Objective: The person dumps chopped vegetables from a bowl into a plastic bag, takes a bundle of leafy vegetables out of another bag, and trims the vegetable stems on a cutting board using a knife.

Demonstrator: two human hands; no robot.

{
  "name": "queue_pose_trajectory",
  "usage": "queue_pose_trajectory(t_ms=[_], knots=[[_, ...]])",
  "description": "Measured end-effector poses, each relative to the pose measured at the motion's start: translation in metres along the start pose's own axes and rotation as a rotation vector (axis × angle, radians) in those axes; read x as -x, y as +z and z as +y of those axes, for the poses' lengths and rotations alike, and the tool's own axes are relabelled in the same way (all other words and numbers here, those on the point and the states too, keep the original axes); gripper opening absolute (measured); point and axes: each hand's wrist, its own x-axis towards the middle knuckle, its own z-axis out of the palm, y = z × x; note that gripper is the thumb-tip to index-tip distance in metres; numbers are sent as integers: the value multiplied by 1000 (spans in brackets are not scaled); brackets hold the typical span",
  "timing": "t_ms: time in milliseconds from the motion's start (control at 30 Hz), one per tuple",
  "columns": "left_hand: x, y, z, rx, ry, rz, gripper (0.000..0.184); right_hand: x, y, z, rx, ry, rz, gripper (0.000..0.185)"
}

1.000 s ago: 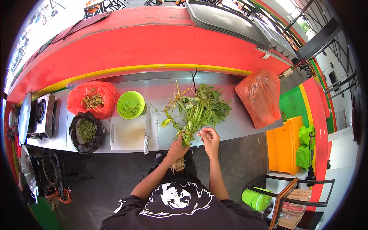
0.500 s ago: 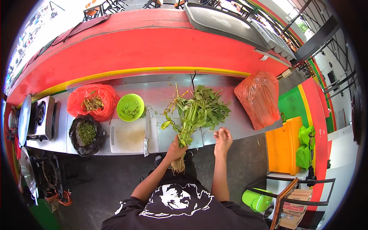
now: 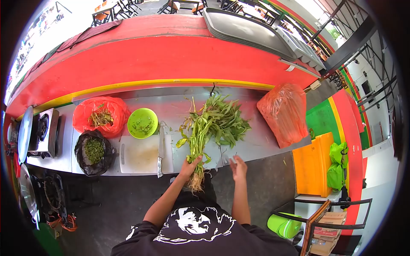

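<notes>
Left hand [image 3: 187, 169] — fingers closed round stems of leafy bundle [image 3: 199, 134]; leaves beyond them on tabletop [image 3: 261, 144]. Right hand [image 3: 239, 170] beside, fingers half-curled, contents unclear. Grip snugly — don't crush your stems.

There are two hands, a left hand [image 3: 188, 169] and a right hand [image 3: 238, 168], and one leafy bunch [image 3: 205, 132]. Red plastic bags number two: one open red bag [image 3: 121, 114] and one bulky red bag [image 3: 285, 114]. Of black bags, there is one black bag [image 3: 94, 170]. There is also one green bowl [image 3: 142, 123], one cutting board [image 3: 139, 154], one knife [image 3: 160, 154], one orange bin [image 3: 313, 165] and one lime bucket [image 3: 284, 225]. Stacked trays [image 3: 250, 32] overlap too much to count, and distant chairs [image 3: 171, 6] are too small.
</notes>
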Motion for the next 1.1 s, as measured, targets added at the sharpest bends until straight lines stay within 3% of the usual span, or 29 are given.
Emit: queue_pose_trajectory(t_ms=[167, 300, 333, 400, 433, 500, 600, 633, 733, 833, 900, 933, 1000, 1100], knots=[[-4, -3, -10, 11, 65, 53, 39, 34, 38, 41, 273, 195, -249, 39], [-15, -6, -28, -126, 164, 153, 41, 68, 81, 43, 242, 357, -443, 45], [-13, -4, -29, -214, 219, 172, 46, 61, 80, 60, 240, 356, -445, 45], [-14, -2, -34, -280, 296, 224, 52, 46, 79, 86, 370, 47, -592, 47], [-17, -4, -40, -344, 370, 275, 59, 61, 90, 69, 485, 103, -575, 47], [-21, -13, -40, -401, 351, 255, 67, 59, 97, 74, 342, 153, -587, 43], [-23, -18, -34, -364, 201, 232, 62, 51, 95, 67, 257, 274, -533, 38], [-26, -17, -36, -241, 262, 176, 55, 46, 95, 65, 210, 304, -557, 35], [-28, -7, -28, -63, 150, 137, 46, 25, 94, 63, 287, 361, -521, 37], [-23, 6, 5, 131, -137, -9, 47, 16, 101, 54, 130, 361, -584, 47], [-16, 25, 36, 432, -203, -166, 44, 27, 114, 30, 156, 332, -622, 53], [-21, 27, 46, 433, -197, -166, 44, 26, 119, 21, 132, 369, -736, 59], [-32, 31, 63, 955, -229, -856, 45, 28, 129, 10, 152, 331, -786, 60], [-14, 62, 109, 991, -73, -834, 49, 25, 131, 13, 163, 235, -829, 60]])
